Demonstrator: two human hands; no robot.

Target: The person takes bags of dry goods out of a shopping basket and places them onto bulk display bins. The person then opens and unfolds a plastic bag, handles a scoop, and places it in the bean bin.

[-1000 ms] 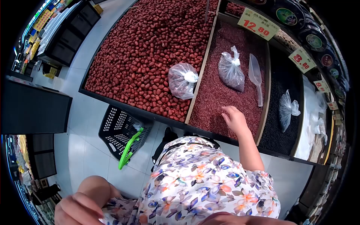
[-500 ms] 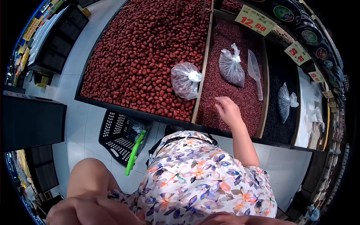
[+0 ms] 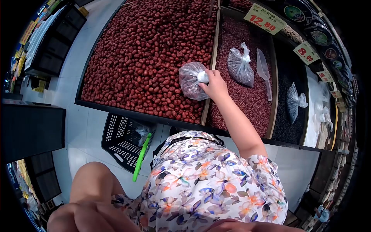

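A clear plastic bag (image 3: 190, 88) with a white knotted top lies on the red dates (image 3: 147, 58), by the wooden divider. My right hand (image 3: 216, 83) has its thumb and fingers closed around that knot. To its right, a second knotted bag (image 3: 240, 69) and a clear scoop (image 3: 263, 69) rest on the small red beans (image 3: 232, 116). My left hand (image 3: 87, 216) is very close to the camera at the bottom left, its knuckles bent and its fingers curled. The fingertips are out of sight, and I cannot make out what they hold, if anything.
A black perforated basket (image 3: 123, 143) with a green handle (image 3: 142, 156) stands on the floor below the bin's edge. Further right, another tied bag (image 3: 294, 102) lies on black beans (image 3: 284, 120). Price signs (image 3: 266, 19) line the back. Dark cabinets (image 3: 31, 129) stand at the left.
My right hand has moved up and left from above the red beans to the bag on the dates and has closed on its knot. My left hand has shifted slightly at the bottom edge.
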